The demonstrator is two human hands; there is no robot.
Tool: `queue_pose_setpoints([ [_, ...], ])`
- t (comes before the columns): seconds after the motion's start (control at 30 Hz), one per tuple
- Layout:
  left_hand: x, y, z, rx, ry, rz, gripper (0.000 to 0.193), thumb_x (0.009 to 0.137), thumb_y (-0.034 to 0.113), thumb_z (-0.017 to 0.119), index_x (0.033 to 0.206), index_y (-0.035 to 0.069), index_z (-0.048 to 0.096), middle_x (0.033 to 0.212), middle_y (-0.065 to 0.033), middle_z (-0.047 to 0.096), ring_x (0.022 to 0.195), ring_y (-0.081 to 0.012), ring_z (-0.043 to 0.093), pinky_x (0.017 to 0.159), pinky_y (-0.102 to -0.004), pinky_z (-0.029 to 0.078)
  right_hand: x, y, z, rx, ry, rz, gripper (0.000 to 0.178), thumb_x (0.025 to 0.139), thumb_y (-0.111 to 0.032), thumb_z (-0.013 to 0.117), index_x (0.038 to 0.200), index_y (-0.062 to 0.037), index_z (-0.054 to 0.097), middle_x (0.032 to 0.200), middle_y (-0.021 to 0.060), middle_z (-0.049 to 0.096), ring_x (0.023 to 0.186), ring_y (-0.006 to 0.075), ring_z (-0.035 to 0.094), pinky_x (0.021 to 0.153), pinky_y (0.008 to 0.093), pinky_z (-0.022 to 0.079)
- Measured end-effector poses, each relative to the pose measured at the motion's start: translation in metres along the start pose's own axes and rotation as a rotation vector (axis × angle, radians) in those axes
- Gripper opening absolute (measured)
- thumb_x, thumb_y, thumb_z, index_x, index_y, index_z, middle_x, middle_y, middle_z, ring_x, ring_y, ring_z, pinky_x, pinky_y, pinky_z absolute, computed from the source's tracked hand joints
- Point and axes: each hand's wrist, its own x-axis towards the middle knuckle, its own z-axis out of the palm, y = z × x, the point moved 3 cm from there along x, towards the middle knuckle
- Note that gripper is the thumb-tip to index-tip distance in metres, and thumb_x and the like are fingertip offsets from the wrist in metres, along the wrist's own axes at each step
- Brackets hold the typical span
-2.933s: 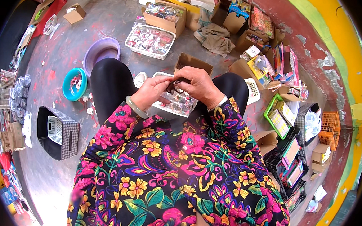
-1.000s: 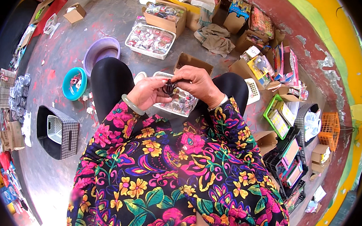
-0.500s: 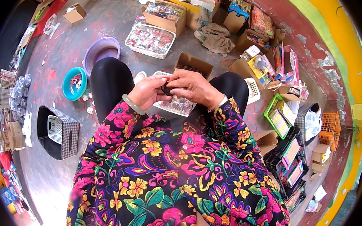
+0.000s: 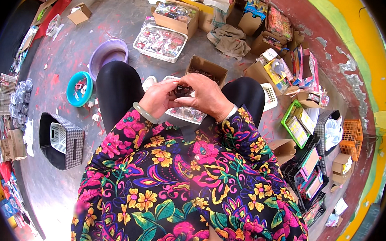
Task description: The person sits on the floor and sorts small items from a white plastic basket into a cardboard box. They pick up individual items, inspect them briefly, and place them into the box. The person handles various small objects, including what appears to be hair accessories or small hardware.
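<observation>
Between my knees, my left hand [image 4: 157, 99] and my right hand [image 4: 206, 94] meet around a small dark thing [image 4: 184, 92]. Its kind is too small and too covered to make out. My left thumb and fingers press on it from one side. The right fingers arch over it from the other, with the thumb underneath. Just below the hands is a white basket [image 4: 185, 117] holding small packaged pieces, partly hidden by the hands. Beyond them stands an open cardboard box [image 4: 221, 73] with dark small pieces inside.
A purple basin [image 4: 95, 60] and a turquoise basin [image 4: 71, 95] lie left of my knee. Farther off is a white basket [image 4: 175, 59] of packets. Left stands a checked bin [image 4: 74, 150]; right are a green crate [image 4: 290, 110] and black crates [image 4: 303, 200].
My right hand has curled, its fingers now arching higher over the dark thing, with the thumb below. My left hand has shifted only slightly.
</observation>
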Motion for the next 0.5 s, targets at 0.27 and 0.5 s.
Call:
queue_pose_setpoints([
  [0.27, 0.004, -0.007, 0.001, -0.062, 0.002, 0.039, 0.031, 0.094, 0.017, 0.04, 0.116, -0.002, 0.048, 0.102, -0.0099, 0.058, 0.088, -0.0195, 0.061, 0.078, -0.0347, 0.053, -0.006, 0.025, 0.013, 0.331, 0.122, 0.244, 0.017, 0.069, -0.009, 0.065, 0.083, -0.0012, 0.058, 0.078, 0.0113, 0.057, 0.073, 0.0235, 0.058, 0.065, 0.0317, 0.046],
  [0.5, 0.004, -0.007, 0.003, -0.066, 0.005, 0.033, 0.031, 0.094, 0.014, 0.04, 0.119, -0.002, 0.046, 0.1, -0.0117, 0.058, 0.088, -0.0203, 0.061, 0.079, -0.036, 0.053, -0.009, 0.035, 0.013, 0.404, 0.178, 0.309, 0.013, 0.069, -0.001, 0.06, 0.082, 0.0007, 0.062, 0.078, 0.006, 0.057, 0.074, 0.0135, 0.057, 0.066, 0.0262, 0.046],
])
